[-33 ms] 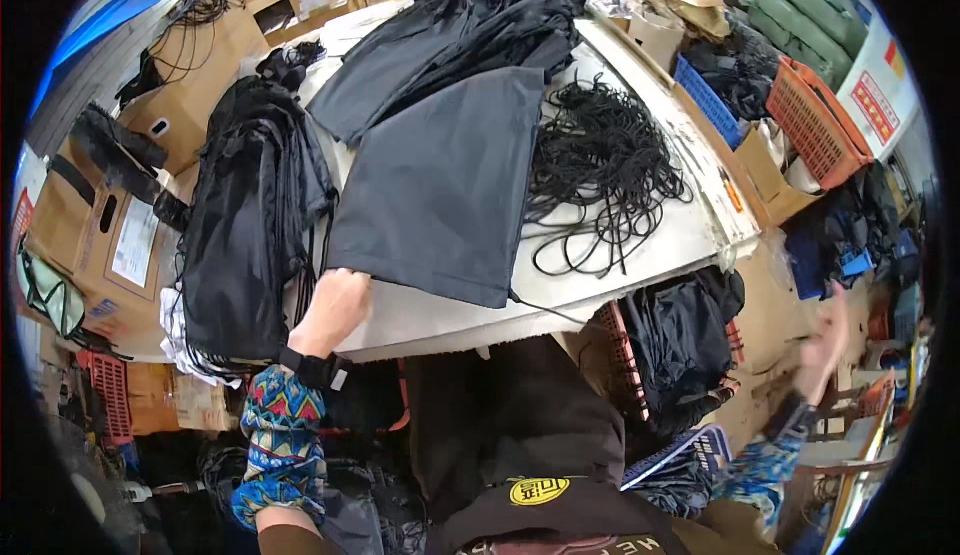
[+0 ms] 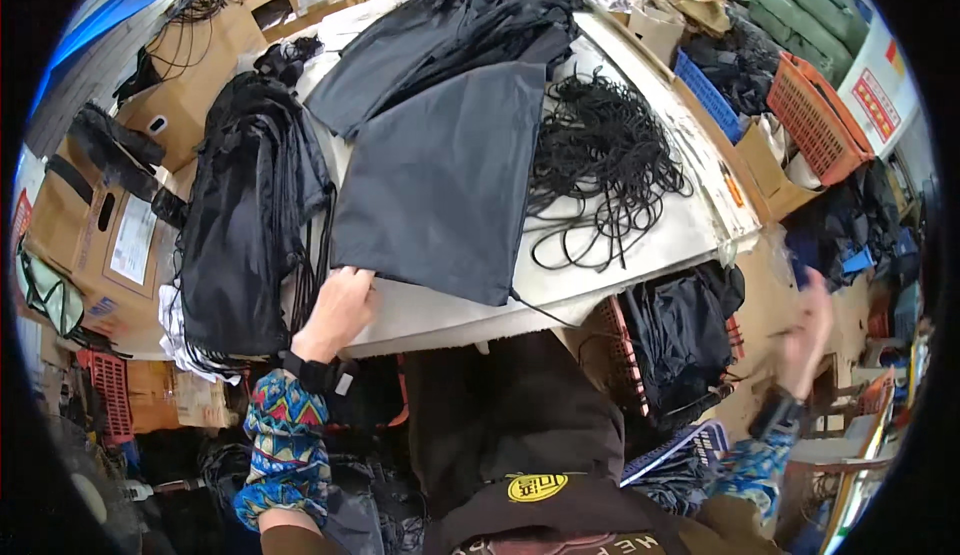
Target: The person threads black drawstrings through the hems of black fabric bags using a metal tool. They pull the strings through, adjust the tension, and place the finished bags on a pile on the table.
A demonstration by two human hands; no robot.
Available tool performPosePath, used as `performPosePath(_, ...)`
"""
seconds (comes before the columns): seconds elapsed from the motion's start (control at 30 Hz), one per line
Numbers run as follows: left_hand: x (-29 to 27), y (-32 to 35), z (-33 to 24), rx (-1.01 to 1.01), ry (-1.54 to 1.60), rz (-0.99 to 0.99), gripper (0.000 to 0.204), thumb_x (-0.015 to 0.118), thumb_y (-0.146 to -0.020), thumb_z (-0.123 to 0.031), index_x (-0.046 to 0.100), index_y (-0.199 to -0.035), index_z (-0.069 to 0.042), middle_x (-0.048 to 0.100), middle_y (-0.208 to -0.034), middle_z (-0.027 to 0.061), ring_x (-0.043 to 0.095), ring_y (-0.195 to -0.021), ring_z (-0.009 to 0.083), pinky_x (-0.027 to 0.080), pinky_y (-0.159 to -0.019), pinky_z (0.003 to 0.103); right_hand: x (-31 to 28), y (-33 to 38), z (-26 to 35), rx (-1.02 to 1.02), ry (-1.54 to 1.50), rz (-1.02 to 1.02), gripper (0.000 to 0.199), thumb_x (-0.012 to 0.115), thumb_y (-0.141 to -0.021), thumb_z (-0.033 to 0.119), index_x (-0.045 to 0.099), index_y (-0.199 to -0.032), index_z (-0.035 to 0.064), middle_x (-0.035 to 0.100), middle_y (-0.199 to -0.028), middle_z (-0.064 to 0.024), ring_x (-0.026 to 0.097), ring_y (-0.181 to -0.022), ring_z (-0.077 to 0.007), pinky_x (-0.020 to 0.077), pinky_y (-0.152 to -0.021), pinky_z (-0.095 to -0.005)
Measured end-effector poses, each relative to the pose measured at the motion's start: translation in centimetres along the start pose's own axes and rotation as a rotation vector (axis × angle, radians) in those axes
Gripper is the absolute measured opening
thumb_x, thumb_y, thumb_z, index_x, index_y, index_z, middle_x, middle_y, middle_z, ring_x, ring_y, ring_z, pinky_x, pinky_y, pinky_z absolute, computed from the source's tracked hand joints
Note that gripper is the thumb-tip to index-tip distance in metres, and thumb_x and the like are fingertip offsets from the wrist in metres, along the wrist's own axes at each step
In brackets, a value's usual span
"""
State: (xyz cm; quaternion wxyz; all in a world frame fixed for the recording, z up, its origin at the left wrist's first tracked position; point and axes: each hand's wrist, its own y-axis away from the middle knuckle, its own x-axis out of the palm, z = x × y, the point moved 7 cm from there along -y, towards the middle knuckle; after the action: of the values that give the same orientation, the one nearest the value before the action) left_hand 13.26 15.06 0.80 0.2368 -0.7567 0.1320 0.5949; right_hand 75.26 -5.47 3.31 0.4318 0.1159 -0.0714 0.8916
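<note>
Curled fingers on the left hand (image 2: 340,313) met the near-left corner of a flat black fabric bag (image 2: 440,185), pinching or pressing, impossible to tell! The bag lay near the white-topped desk's (image 2: 430,311) front edge; beyond its front-right corner, the blurred right hand (image 2: 808,337) hung open.

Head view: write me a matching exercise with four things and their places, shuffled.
1. left hand
2. right hand
3. black cord tangle
4. black fabric stack

A. right of the flat black cloth
B. on the left side of the white table
C. off the table, toward the picture's right
D. at the flat cloth's lower left corner

Pairs: 1-D, 2-C, 3-A, 4-B
</note>
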Motion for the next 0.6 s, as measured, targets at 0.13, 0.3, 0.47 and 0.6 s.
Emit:
performPosePath(0.13,1.2,1.2,-7.1,-0.109,0.479,-0.169,0.042,0.052,-0.072,0.006,0.053,-0.114,0.005,0.057,-0.1,0.0211,0.057,-0.093,0.0371,0.048,-0.08,0.039,16.1,8.4,-9.1,0.359,0.237,0.5,0.024,0.056,-0.093,0.018,0.059,-0.11,0.0014,0.039,-0.063,0.0119,0.03,-0.045,0.002,0.0201,-0.038,-0.0154)
performPosePath(0.3,8.5,0.3,-13.9,-0.597,1.584,-0.027,0.026,0.067,-0.086,-0.013,0.058,-0.103,0.004,0.064,-0.088,0.0066,0.06,-0.069,0.0097,0.046,-0.051,0.021,24.8,15.0,-16.9,0.373,0.348,0.947,0.022,0.054,-0.096,0.026,0.061,-0.104,0.0067,0.039,-0.064,0.0128,0.032,-0.051,0.0026,0.0231,-0.042,-0.0148)
performPosePath(0.47,9.4,-1.2,-14.4,-0.61,1.249,-0.066,0.015,0.066,-0.087,-0.013,0.064,-0.089,0.002,0.063,-0.074,0.0045,0.055,-0.056,0.0083,0.042,-0.047,0.023,28.1,16.9,-16.5,0.114,0.36,0.992,0.018,0.055,-0.093,0.016,0.061,-0.093,-0.001,0.056,-0.069,-0.0023,0.05,-0.064,-0.0102,0.0396,-0.056,-0.0263)
performPosePath(0.6,3.8,-0.7,-15.4,-0.259,0.751,-0.406,0.023,0.061,-0.091,-0.018,0.064,-0.088,0.005,0.065,-0.072,0.0079,0.057,-0.056,0.0105,0.044,-0.05,0.024,29.5,18.4,-13.2,-0.137,0.581,0.98,0.016,0.054,-0.091,0.012,0.059,-0.096,-0.002,0.059,-0.071,-0.0189,0.06,-0.064,-0.0279,0.0439,-0.056,-0.0333)
